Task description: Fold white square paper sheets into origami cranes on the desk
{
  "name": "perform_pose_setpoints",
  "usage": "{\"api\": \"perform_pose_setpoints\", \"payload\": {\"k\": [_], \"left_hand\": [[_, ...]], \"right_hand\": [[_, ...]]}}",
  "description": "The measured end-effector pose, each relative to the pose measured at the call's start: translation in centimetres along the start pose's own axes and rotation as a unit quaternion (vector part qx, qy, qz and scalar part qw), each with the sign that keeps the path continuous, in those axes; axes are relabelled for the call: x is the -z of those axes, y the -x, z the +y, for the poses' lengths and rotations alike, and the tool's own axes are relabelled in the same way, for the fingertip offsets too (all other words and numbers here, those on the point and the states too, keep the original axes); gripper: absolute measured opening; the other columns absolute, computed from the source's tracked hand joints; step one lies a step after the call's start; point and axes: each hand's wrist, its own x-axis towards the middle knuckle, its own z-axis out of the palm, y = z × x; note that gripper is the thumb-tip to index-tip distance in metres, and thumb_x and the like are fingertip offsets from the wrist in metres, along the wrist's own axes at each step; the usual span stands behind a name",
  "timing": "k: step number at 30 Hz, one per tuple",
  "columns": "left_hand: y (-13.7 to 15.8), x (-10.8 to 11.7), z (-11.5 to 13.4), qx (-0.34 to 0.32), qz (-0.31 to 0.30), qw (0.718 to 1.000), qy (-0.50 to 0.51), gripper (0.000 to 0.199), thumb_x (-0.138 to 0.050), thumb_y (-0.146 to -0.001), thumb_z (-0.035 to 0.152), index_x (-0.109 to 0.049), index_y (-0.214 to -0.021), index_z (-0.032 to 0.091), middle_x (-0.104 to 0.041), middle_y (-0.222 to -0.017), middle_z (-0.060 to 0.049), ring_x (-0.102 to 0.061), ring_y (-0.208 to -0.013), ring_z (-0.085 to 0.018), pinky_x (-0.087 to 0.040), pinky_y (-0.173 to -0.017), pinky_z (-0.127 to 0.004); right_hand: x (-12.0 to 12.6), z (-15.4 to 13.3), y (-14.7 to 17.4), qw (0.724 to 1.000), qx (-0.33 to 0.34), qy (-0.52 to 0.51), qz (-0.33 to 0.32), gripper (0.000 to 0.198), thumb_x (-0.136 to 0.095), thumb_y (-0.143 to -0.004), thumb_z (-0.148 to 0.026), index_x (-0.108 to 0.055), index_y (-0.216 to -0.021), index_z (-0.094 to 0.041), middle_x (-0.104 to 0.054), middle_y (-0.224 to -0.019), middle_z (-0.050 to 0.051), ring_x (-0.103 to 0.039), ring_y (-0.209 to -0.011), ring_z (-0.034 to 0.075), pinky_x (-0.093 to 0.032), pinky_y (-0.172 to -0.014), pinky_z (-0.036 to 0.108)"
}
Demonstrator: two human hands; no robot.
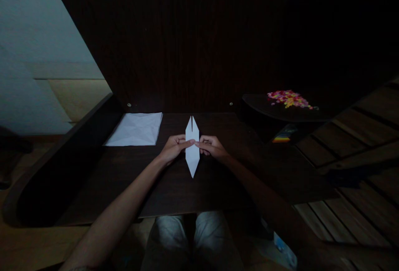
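Between my two hands is a folded piece of white paper (192, 156), long and narrow. Its near end comes to a point, and a slit splits its far end into two tips. My left hand (175, 147) grips the left edge, thumb on top and fingers curled beside and behind it. From the other side my right hand (212, 147) holds the right edge in the same way. Both thumbs press on the paper's middle and nearly meet. Whether the paper touches the desk beneath cannot be made out.
A stack of creased white sheets (135, 129) lies at the back left of the dark wooden desk (168, 196). On a curved shelf (258, 107) at the right sits a pile of small pink, red and yellow pieces (290, 98). A tall dark panel (174, 42) rises behind the desk.
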Motion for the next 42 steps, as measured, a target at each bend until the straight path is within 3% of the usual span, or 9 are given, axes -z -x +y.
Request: {"api": "perform_pose_setpoints", "payload": {"k": [6,16,20,24,27,31,34,38,42], "left_hand": [[-0.6,0.4,-0.6,-0.003,0.039,0.999,0.02,0.032,-0.073,-0.067,0.044,-0.067,-0.07,0.012,-0.064,-0.063,-0.002,-0.056,-0.056,-0.011,-0.041,-0.054,-0.023],[-0.6,0.3,-0.5,-0.031,0.049,0.998,0.013,0.039,-0.079,-0.062,0.035,-0.064,-0.09,0.013,-0.067,-0.068,-0.001,-0.06,-0.06,-0.012,-0.044,-0.06,-0.023],[-0.7,0.3,-0.5,-0.043,0.069,0.997,0.012,0.049,-0.079,-0.061,0.031,-0.054,-0.1,0.015,-0.066,-0.064,0.002,-0.06,-0.057,-0.012,-0.044,-0.058,-0.022],[-0.8,0.2,-0.7,-0.054,0.067,0.996,0.018,0.05,-0.078,-0.061,0.031,-0.044,-0.096,0.02,-0.065,-0.062,0.005,-0.061,-0.054,-0.012,-0.044,-0.056,-0.022],[-0.9,0.3,-0.7,-0.087,0.063,0.994,0.021,0.047,-0.076,-0.063,0.031,-0.04,-0.092,0.022,-0.064,-0.062,0.006,-0.061,-0.055,-0.012,-0.044,-0.055,-0.022],[-0.7,0.4,-0.6,-0.093,0.048,0.995,-0.005,0.028,-0.072,-0.066,0.027,-0.051,-0.083,0.017,-0.063,-0.063,0.003,-0.06,-0.059,-0.012,-0.044,-0.056,-0.021],[-0.7,0.4,-0.5,-0.077,0.048,0.996,0.019,0.017,-0.066,-0.065,0.021,-0.06,-0.08,0.014,-0.064,-0.067,0.001,-0.059,-0.063,-0.012,-0.044,-0.058,-0.022],[-0.6,0.6,-0.4,-0.072,0.027,0.995,0.07,0.02,-0.061,-0.061,0.016,-0.065,-0.081,0.014,-0.067,-0.072,-0.001,-0.06,-0.066,-0.014,-0.046,-0.06,-0.023],[-0.6,0.7,-0.5,-0.101,0.038,0.994,0.034,0.022,-0.065,-0.061,0.016,-0.067,-0.082,0.014,-0.069,-0.073,-0.002,-0.061,-0.068,-0.014,-0.046,-0.066,-0.025]], "right_hand": [[-0.4,0.4,-0.2,1.0,0.016,-0.009,0.013,0.036,-0.063,-0.074,-0.049,-0.051,-0.059,-0.018,-0.053,-0.048,-0.004,-0.042,-0.037,0.006,-0.028,-0.037,0.019],[-0.6,0.8,-0.4,0.998,0.034,-0.03,0.051,0.036,-0.062,-0.074,-0.052,-0.049,-0.065,-0.019,-0.05,-0.044,-0.006,-0.043,-0.035,0.008,-0.035,-0.034,0.019],[-0.6,1.3,-0.7,0.996,0.034,-0.063,0.058,0.035,-0.066,-0.07,-0.05,-0.052,-0.074,-0.019,-0.056,-0.057,-0.004,-0.051,-0.042,0.009,-0.041,-0.036,0.021],[-0.5,1.7,-1.0,0.987,0.069,-0.107,0.1,0.042,-0.072,-0.066,-0.041,-0.046,-0.094,-0.023,-0.058,-0.069,-0.005,-0.057,-0.054,0.011,-0.046,-0.044,0.021],[-0.4,1.7,-1.0,0.984,0.1,-0.1,0.105,0.035,-0.071,-0.069,-0.037,-0.049,-0.093,-0.024,-0.058,-0.073,-0.004,-0.057,-0.059,0.011,-0.046,-0.049,0.021],[-0.1,1.5,-0.9,0.991,0.099,-0.051,0.08,0.015,-0.063,-0.075,-0.033,-0.062,-0.082,-0.019,-0.059,-0.07,-0.001,-0.055,-0.061,0.012,-0.044,-0.057,0.024],[0.2,1.5,-0.8,0.991,0.089,-0.039,0.095,0.014,-0.059,-0.075,-0.028,-0.067,-0.082,-0.019,-0.061,-0.07,0.0,-0.054,-0.064,0.013,-0.043,-0.062,0.026],[0.5,1.5,-0.7,0.989,0.092,-0.059,0.099,0.015,-0.059,-0.072,-0.023,-0.069,-0.083,-0.019,-0.066,-0.082,0.001,-0.056,-0.077,0.015,-0.042,-0.07,0.027],[0.6,1.5,-0.6,0.989,0.097,-0.066,0.091,0.018,-0.062,-0.068,-0.02,-0.07,-0.084,-0.02,-0.066,-0.084,0.001,-0.057,-0.082,0.016,-0.043,-0.074,0.027]]}}
